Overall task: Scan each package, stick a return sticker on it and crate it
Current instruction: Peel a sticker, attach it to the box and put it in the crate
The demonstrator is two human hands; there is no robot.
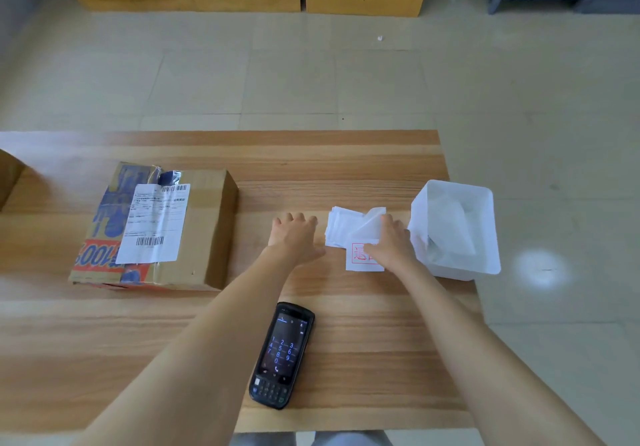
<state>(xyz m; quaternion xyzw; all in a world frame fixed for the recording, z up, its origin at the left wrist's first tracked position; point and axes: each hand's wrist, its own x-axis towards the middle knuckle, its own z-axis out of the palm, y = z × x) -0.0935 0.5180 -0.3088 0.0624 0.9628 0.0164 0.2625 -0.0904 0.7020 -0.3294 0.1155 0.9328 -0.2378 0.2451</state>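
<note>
- We see the left hand [294,238] and right hand [391,245] bare, as are the forearms [214,324] behind them.
- We glimpse grey-blue clothing [349,439] at the lower edge.

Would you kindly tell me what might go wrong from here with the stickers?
The sticker pile is loose and fanned, so the right hand may lift several sheets. The white bin sits at the right edge of the table, beside that hand; a nudge might tip it off. The scanner lies near the front edge and could get knocked off.
</note>
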